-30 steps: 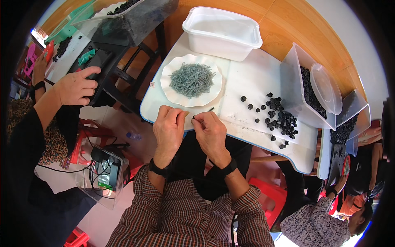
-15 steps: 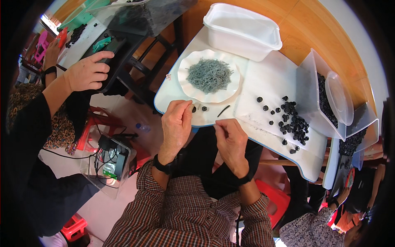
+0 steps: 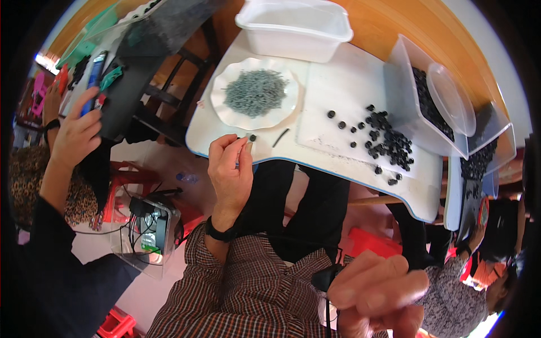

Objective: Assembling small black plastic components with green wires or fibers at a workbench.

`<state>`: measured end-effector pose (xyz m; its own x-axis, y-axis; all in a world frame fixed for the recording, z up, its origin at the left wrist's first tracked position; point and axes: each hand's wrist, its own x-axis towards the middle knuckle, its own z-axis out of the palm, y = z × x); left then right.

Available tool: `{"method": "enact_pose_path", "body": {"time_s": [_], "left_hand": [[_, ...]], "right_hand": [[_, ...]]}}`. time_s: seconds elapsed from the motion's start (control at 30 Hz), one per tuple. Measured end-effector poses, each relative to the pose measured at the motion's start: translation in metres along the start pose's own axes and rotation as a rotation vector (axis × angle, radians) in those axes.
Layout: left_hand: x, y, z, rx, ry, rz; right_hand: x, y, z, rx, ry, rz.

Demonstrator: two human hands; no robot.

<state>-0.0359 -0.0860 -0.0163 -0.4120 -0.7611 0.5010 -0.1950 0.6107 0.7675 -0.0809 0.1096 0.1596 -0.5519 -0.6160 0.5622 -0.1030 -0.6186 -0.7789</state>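
At the table's near edge my left hand (image 3: 230, 174) is closed, thumb and forefinger pressed together; what lies between them, if anything, is too small to make out. Just beyond its fingertips sits a small black knob-like part (image 3: 252, 137). A short thin black strip (image 3: 280, 137) lies to the right of that part. My right hand (image 3: 377, 293) is raised close to the camera at lower right, away from the table. Its fingers are curled together and slightly blurred, hiding any held thing. A white scalloped plate (image 3: 220, 115) bears a heap of thin grey-green pins (image 3: 255, 93).
Black parts (image 3: 389, 143) lie scattered on the white table (image 3: 332, 152). A white tub (image 3: 293, 36) stands at the back. Clear bins (image 3: 403, 79) of black pieces are at right. At left, another person's hand (image 3: 76, 132) holds a blue object (image 3: 93, 84). Red stools stand nearby.
My right hand has left the table edge and come down right, toward the camera. My left hand stays near the edge, still pinched. The other person's hand now holds a blue object.
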Motion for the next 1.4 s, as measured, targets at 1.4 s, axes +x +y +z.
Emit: {"method": "enact_pose_path", "body": {"time_s": [1.4], "left_hand": [[0.062,0.003,0.039,0.322,-0.021,0.002]], "right_hand": [[-0.007,0.113,-0.034,-0.498,-0.154,0.296]]}}
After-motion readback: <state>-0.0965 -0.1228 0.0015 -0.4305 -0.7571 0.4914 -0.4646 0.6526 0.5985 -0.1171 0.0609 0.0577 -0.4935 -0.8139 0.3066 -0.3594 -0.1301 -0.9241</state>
